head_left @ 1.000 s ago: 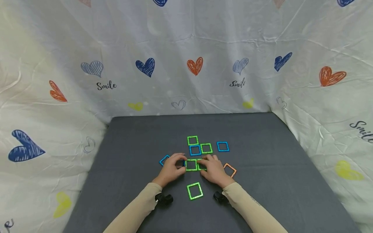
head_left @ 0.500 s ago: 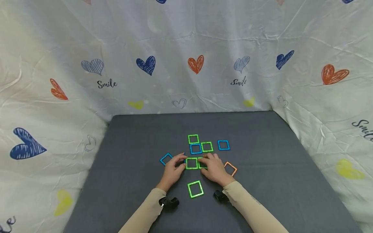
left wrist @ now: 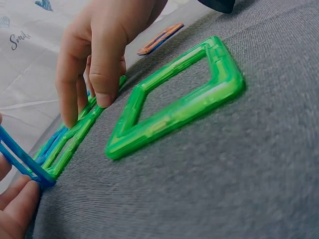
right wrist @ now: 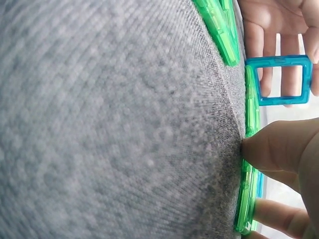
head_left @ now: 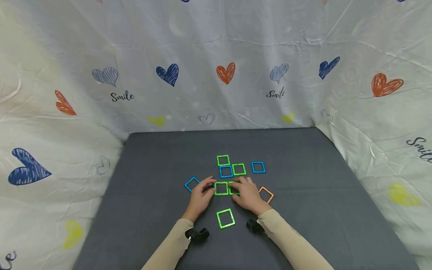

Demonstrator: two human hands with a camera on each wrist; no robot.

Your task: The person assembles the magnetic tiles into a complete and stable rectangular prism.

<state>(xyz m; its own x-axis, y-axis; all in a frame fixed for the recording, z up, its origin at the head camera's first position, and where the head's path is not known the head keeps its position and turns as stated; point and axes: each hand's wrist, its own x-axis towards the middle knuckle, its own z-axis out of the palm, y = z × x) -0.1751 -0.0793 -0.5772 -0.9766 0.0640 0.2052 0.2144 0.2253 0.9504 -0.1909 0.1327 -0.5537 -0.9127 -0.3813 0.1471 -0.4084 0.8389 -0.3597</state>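
At nine o'clock of two touching green squares (head_left: 228, 189), the left hand (head_left: 200, 199) pinched a blue square (right wrist: 279, 60) on edge, while the right hand (head_left: 249, 195) gripped the pair's three o'clock end.

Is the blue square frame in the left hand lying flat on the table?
No, the right wrist view shows the blue square frame standing upright on edge, held by the left hand.

A blue square frame (right wrist: 279, 60) is held on edge at nine o'clock beside two translucent green square frames (head_left: 228, 188), laid flat, edge to edge.
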